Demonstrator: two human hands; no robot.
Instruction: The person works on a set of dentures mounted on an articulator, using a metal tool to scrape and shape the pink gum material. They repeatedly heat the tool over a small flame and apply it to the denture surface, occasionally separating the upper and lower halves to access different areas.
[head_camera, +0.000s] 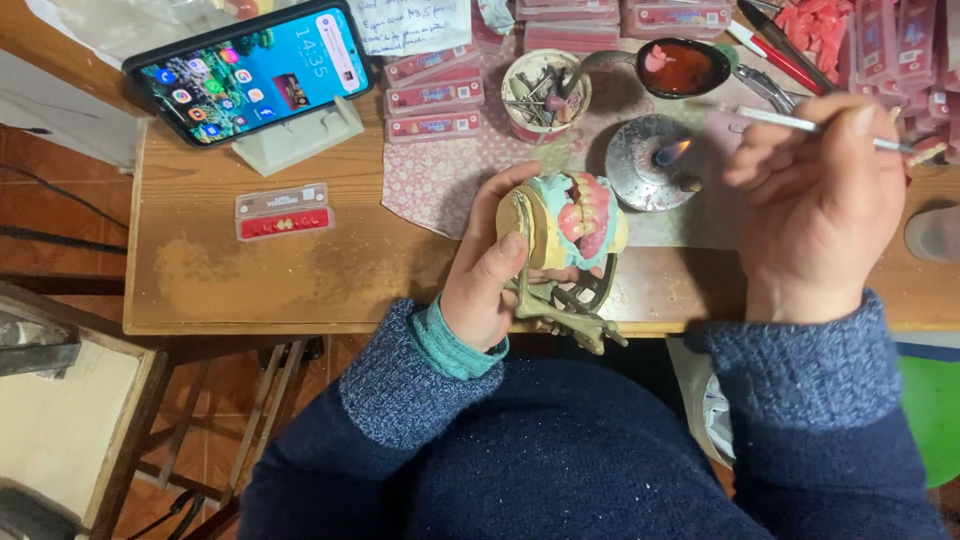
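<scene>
Two hands are in view, the left hand (487, 275) at the frame's centre and the right hand (820, 205) at the right, with one dental model on a metal articulator (572, 240) and one thin metal instrument (800, 123). Near the top stand one smartphone (250, 70), one lit spirit burner (655, 163), one cup of tools (545, 95) and one ladle of red wax (682, 67). One small tooth card (284, 211) lies alone at the left, and three pink tooth-card boxes (435, 97) lie stacked at top centre.

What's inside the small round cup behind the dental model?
The cup holds a bundle of thin metal tools standing on end, their tips poking above the rim. Its bottom is hidden beneath them, so anything lying there cannot be seen.
</scene>
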